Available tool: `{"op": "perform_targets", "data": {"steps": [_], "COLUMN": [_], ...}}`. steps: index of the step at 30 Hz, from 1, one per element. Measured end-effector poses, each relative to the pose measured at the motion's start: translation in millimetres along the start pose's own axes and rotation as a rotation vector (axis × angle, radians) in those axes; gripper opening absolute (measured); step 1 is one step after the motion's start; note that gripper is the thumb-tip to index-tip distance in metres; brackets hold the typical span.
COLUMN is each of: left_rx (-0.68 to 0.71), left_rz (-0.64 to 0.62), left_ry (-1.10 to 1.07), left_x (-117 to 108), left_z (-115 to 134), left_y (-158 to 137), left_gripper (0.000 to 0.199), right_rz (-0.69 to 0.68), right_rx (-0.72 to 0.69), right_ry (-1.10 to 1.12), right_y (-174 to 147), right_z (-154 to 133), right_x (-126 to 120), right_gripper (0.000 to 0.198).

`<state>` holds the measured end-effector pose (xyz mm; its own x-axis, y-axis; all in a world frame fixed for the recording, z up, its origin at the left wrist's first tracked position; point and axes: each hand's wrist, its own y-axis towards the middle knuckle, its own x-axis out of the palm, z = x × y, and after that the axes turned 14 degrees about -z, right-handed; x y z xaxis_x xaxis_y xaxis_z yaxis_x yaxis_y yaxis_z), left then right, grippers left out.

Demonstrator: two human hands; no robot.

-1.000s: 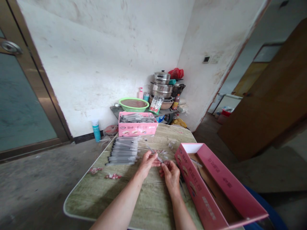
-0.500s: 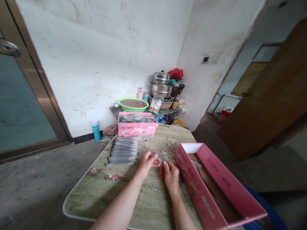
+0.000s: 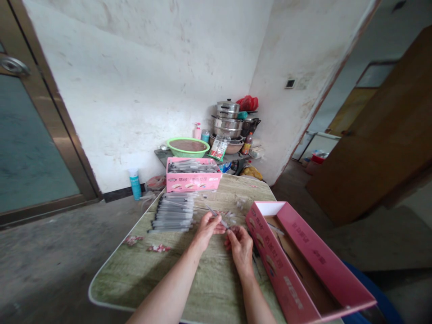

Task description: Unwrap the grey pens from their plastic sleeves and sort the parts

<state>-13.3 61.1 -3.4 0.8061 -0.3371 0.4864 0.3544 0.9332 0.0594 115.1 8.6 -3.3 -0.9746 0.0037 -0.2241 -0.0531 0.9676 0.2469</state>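
"Pen (image 3: 224, 223) first: where is it?"

"Slanted above the counter (image 3: 151, 274), between the two hands. The left hand (image 3: 207, 228) has its grip closed around the middle, and the right hand (image 3: 240, 243) is pinched on the near end. The fingers cover a good part of it."

"What crowds them?"

"On the right, a long pink box (image 3: 275, 258), its side wall just beside the right hand. Some thin dark sticks (image 3: 256, 265) lie in the narrow strip between, partly hidden. A few slim pieces lie inside the box."

"And to the left?"

"A row of pens (image 3: 173, 213) laid side by side near the left hand, and right behind it a small pink box (image 3: 193, 182) heaped with more. Small pale bits (image 3: 232, 217) are scattered past the fingers."

"Anything farther back?"

"A low dark shelf (image 3: 164, 155) along the wall, partly blocked by the small pink box. On it are a green basin (image 3: 188, 155), stacked pots (image 3: 228, 128) and a dark drink bottle (image 3: 247, 144). A blue can (image 3: 135, 185) stands on the floor, left of the counter."
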Motion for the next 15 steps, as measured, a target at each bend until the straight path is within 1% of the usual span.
{"op": "perform_targets", "data": {"steps": [2, 4, 6, 11, 15], "left_rx": [0.003, 0.011, 0.017, 0.017, 0.005], "left_rz": [-0.021, -0.04, -0.038, -0.033, -0.068], "left_ry": [0.004, 0.009, 0.014, 0.016, 0.019], "left_x": [-1.6, -3.1, -3.9, -2.9, -2.0], "left_z": [-1.8, -3.6, -4.6, -3.9, -3.7], "left_y": [0.6, 1.2, 1.5, 0.4, -0.3], "left_gripper": [0.047, 0.045, 0.044, 0.045, 0.048], "right_rz": [-0.01, -0.003, 0.003, -0.017, 0.027], "right_rx": [-0.005, 0.004, 0.017, -0.003, -0.039], "right_ry": [-0.009, -0.029, -0.035, -0.035, -0.094], "right_y": [-0.1, -0.2, -0.5, -0.1, 1.5], "right_z": [0.3, 1.5, 2.7, 5.3, 7.9], "right_x": [0.4, 0.6, 0.7, 0.2, -0.7], "right_gripper": [0.028, 0.034, 0.037, 0.03, 0.037]}}
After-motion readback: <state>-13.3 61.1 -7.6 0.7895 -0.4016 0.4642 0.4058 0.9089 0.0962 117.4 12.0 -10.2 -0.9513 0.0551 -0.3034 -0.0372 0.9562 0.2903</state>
